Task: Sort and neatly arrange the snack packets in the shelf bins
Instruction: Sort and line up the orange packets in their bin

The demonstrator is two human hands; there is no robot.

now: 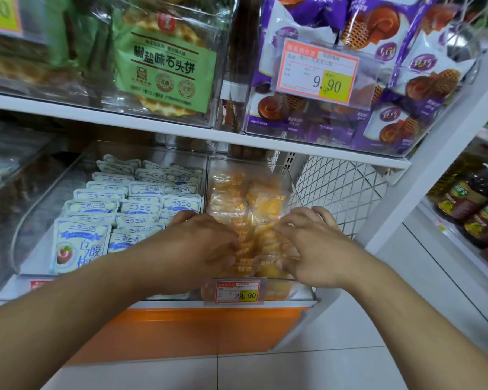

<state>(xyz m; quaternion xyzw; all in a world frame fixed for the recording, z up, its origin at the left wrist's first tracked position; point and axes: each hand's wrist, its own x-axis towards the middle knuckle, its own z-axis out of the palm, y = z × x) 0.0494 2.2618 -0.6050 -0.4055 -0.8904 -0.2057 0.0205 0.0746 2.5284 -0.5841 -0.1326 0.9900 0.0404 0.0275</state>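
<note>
Filling the right-hand clear bin (290, 175) on the lower shelf, the orange snack packets (251, 198) lie heaped, too overlapped to count. Two hands work among them: the left hand (206, 243) and the right hand (313, 243) each curl their fingers down onto the pile near the front, though whether either actually pinches a packet cannot be told. One price tag (237, 291) hangs below. Just beside, blue-and-white packets (124, 209) stand in three rows.
</note>
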